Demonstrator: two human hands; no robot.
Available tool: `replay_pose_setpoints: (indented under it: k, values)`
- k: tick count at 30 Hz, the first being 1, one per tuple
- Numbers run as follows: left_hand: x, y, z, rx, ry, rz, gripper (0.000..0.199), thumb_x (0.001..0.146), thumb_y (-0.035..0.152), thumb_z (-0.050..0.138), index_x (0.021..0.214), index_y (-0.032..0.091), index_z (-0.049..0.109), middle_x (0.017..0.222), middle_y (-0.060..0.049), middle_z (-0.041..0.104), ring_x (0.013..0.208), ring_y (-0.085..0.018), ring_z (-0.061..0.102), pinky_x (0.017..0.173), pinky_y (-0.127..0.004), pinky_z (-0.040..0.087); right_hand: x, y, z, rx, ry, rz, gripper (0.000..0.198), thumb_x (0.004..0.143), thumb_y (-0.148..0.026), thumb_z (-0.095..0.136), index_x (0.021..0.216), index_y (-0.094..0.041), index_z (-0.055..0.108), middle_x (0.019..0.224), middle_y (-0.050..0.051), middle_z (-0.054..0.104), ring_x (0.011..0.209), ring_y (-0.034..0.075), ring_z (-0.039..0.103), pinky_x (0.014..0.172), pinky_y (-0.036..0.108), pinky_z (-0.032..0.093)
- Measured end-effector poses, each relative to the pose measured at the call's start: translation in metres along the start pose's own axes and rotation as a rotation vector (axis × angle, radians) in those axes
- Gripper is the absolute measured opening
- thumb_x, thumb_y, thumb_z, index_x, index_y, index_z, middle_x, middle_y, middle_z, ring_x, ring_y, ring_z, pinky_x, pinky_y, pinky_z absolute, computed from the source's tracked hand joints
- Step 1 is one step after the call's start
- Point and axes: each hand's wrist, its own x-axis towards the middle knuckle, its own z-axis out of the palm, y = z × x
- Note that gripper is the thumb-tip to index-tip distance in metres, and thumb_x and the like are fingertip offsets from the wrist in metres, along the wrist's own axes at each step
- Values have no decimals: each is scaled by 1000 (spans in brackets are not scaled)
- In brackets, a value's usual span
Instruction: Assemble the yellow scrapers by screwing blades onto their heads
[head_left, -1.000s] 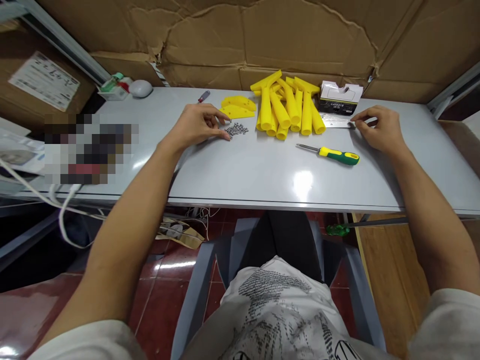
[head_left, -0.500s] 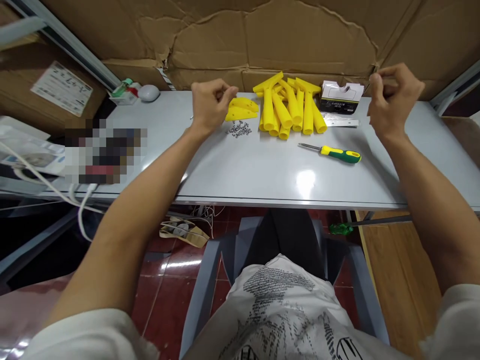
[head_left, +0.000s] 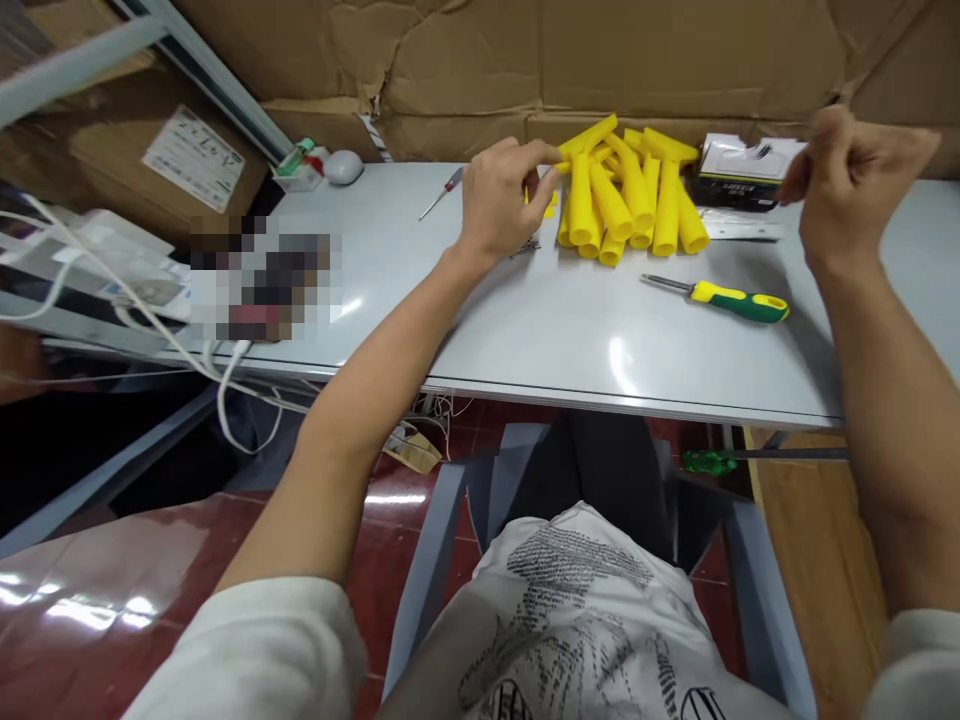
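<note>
My left hand (head_left: 499, 200) is over the table, its index finger and thumb apart beside a heap of yellow T-shaped plastic handles (head_left: 611, 210). The index fingertip overlaps the nearest handle; whether it touches cannot be made out. Beneath this hand, partly hidden, lie small screws (head_left: 529, 246) and flat yellow plastic pieces (head_left: 552, 205). Raised at the right is my right hand (head_left: 855, 190), somewhat blurred, fingers spread and nothing visible in them. It is nearest a black-and-white box (head_left: 739, 185). A green-and-yellow screwdriver (head_left: 739, 302) lies in front of the handles.
Flat metal strips (head_left: 739, 230) lie by the box. A thin small screwdriver (head_left: 441, 195) rests left of my left hand. Further left are a white computer mouse (head_left: 344, 167), a carton (head_left: 202, 160) and white cables (head_left: 232, 400). Cardboard (head_left: 465, 70) backs the table (head_left: 525, 340).
The view has shifted left, so the table things appear further right. My left hand has moved right, closer to the yellow handles, its index finger extending. My right hand has turned and its fingers have spread.
</note>
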Motion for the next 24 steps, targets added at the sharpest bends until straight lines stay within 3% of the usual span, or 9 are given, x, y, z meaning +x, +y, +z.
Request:
replay_pose_setpoints:
  k: [3, 5, 8, 10, 13, 16, 20, 24]
  values:
    - [1, 1, 5, -82, 9, -6, 38, 111, 61, 67, 136, 41, 88, 109, -11, 88, 123, -43, 81, 114, -64, 64, 1, -20, -5, 21, 54, -90, 51, 120, -71, 68, 121, -28, 95, 132, 20, 94, 125, 37, 87, 121, 53, 56]
    - [0, 0, 10, -98, -9, -16, 38, 112, 64, 69, 133, 38, 89, 109, -12, 88, 125, -44, 80, 115, -62, 64, -1, -30, -2, 45, 2, -118, 54, 122, -71, 65, 130, -27, 94, 146, 21, 92, 140, 38, 85, 131, 54, 53]
    - [4, 7, 17, -103, 0, -59, 44, 122, 66, 59, 129, 34, 88, 107, -12, 87, 127, -42, 80, 120, -58, 63, -6, -39, 8, 128, -12, -55, 72, 130, -71, 41, 111, -25, 92, 137, 24, 92, 133, 36, 86, 125, 53, 58]
    - [11, 17, 21, -99, -4, -127, 51, 127, 69, 53, 131, 30, 87, 108, -12, 87, 127, -41, 82, 125, -56, 61, -8, -44, 14, 139, -12, -39, 60, 127, -66, 52, 115, -24, 93, 140, 22, 92, 131, 34, 85, 124, 51, 60]
    - [24, 34, 29, -43, -82, -224, 48, 122, 68, 74, 145, 26, 83, 114, -13, 89, 131, -44, 85, 132, -59, 58, -11, -53, 20, 124, -21, -58, 37, 118, -53, 68, 131, -28, 93, 141, 15, 93, 124, 34, 85, 121, 52, 66]
    - [35, 42, 38, 15, -142, -329, 52, 110, 48, 93, 155, 25, 79, 128, -14, 90, 139, -48, 83, 136, -63, 57, -15, -60, 21, 163, -44, -93, 31, 114, -41, 67, 124, -29, 93, 132, 13, 94, 119, 37, 90, 117, 56, 71]
    - [41, 28, 53, -48, -112, -397, 51, 105, 32, 91, 154, 25, 77, 135, -16, 88, 141, -46, 82, 136, -67, 58, -19, -62, 18, 175, -97, -84, 30, 109, -33, 66, 118, -26, 94, 128, 14, 95, 120, 39, 92, 117, 58, 73]
    - [41, 2, 57, -132, 41, -265, 46, 110, 33, 86, 153, 30, 74, 143, -17, 84, 144, -46, 80, 136, -69, 57, -18, -65, 12, 206, -94, -29, 25, 112, -45, 72, 114, -31, 93, 125, 11, 95, 118, 38, 92, 115, 59, 73]
